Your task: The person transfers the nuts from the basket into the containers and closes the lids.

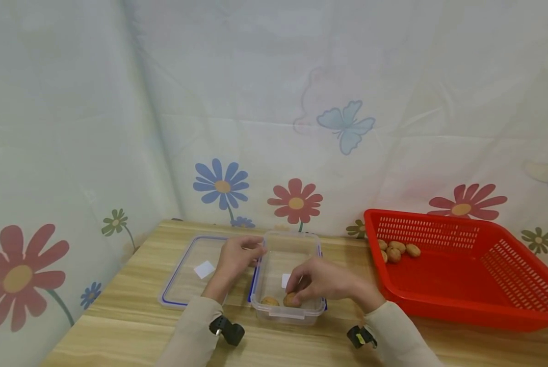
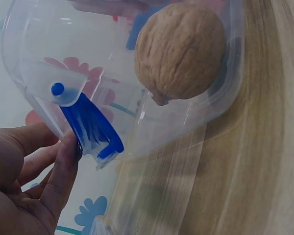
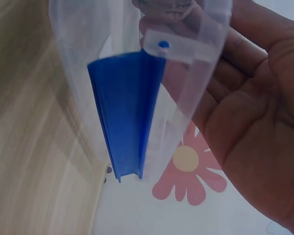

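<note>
A clear plastic food box [image 1: 288, 313] with blue side clips stands on the table, uncovered. My left hand [image 1: 234, 257] holds its left rim, fingertips beside a hanging blue clip [image 2: 95, 125] in the left wrist view. Reaching into the near end of the box, my right hand [image 1: 324, 280] pinches a walnut [image 1: 291, 300] low down between thumb and fingers. Another walnut [image 1: 269, 301] lies to its left on the box floor. Through the box wall, the right wrist view shows part of the held walnut [image 3: 169, 9], behind the other blue clip [image 3: 125, 112].
A clear lid [image 1: 175, 295] with a blue seal lies flat left of the box. On the right stands a red plastic basket [image 1: 439, 306], several walnuts [image 1: 394, 254] gathered in its left far corner. A flowered curtain [image 1: 264, 102] hangs behind the wooden table [image 1: 104, 336].
</note>
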`<state>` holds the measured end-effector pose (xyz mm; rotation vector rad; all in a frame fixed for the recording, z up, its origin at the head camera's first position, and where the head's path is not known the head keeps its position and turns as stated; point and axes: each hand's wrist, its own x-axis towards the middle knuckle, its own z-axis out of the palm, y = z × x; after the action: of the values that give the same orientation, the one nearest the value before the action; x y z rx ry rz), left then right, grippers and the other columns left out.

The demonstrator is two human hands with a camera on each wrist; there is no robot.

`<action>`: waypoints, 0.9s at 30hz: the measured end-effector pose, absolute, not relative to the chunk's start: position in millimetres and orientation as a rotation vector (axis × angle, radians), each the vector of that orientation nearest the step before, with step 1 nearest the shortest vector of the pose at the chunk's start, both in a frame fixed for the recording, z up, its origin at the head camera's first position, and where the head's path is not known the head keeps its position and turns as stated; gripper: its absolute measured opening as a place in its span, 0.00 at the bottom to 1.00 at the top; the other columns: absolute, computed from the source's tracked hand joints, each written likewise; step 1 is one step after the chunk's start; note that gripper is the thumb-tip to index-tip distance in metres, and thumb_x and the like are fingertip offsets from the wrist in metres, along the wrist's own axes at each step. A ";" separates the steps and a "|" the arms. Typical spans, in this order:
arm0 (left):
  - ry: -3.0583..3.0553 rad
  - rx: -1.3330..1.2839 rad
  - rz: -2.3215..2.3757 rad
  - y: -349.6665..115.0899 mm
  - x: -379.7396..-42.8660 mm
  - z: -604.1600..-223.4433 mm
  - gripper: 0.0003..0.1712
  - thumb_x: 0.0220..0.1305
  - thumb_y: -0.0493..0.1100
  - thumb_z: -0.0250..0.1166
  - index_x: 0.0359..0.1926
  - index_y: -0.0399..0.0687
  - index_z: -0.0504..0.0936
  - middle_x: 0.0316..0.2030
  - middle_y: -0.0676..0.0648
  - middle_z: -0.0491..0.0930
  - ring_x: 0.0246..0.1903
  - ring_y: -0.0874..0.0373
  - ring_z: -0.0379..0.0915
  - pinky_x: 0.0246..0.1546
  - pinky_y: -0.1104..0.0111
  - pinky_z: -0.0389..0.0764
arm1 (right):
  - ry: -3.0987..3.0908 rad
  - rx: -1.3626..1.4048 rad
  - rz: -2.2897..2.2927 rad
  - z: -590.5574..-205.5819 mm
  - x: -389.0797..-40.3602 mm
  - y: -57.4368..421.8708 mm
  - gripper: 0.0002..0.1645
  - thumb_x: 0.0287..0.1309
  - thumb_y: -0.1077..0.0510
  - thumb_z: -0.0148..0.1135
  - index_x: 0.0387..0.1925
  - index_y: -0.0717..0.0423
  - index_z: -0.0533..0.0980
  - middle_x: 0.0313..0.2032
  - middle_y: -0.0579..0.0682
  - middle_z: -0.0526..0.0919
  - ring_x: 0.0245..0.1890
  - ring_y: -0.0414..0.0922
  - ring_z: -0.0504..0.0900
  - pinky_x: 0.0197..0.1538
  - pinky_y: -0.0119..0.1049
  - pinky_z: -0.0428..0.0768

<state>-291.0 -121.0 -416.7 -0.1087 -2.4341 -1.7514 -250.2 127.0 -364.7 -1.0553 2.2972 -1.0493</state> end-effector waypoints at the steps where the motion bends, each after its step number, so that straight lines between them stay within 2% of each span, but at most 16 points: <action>1: -2.432 -0.108 -1.754 -121.1 -291.2 -416.9 0.18 0.66 0.34 0.73 0.55 0.33 0.88 0.42 0.40 0.89 0.31 0.51 0.87 0.35 0.59 0.92 | 2.298 -1.060 -1.040 -365.5 -250.1 126.2 0.09 0.61 0.64 0.78 0.43 0.57 0.88 0.40 0.45 0.91 0.40 0.40 0.89 0.52 0.31 0.87; 10: -2.441 -0.112 -1.738 -121.4 -290.3 -415.8 0.18 0.67 0.35 0.73 0.56 0.34 0.88 0.43 0.39 0.89 0.31 0.51 0.88 0.35 0.60 0.92 | 2.327 -1.046 -0.983 -369.6 -247.1 118.7 0.08 0.60 0.68 0.77 0.40 0.57 0.88 0.39 0.44 0.90 0.39 0.39 0.88 0.52 0.32 0.87; 18: -2.465 -0.090 -1.696 -120.5 -288.2 -414.1 0.17 0.67 0.35 0.74 0.56 0.35 0.88 0.41 0.41 0.89 0.34 0.52 0.87 0.35 0.63 0.91 | 2.344 -1.075 -0.915 -371.5 -246.3 117.1 0.07 0.61 0.67 0.76 0.40 0.56 0.89 0.38 0.42 0.90 0.37 0.35 0.87 0.51 0.29 0.87; 27: -2.462 -0.095 -1.708 -120.8 -287.6 -414.8 0.18 0.67 0.36 0.73 0.56 0.35 0.87 0.43 0.40 0.89 0.36 0.50 0.88 0.36 0.62 0.91 | 2.336 -1.079 -0.922 -371.6 -245.6 117.7 0.09 0.61 0.68 0.77 0.43 0.57 0.89 0.40 0.44 0.91 0.37 0.35 0.87 0.51 0.30 0.87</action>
<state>-287.6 -120.8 -414.8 -0.0952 -2.4622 -1.7078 -245.6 117.7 -371.6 -1.0793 2.3360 -0.9220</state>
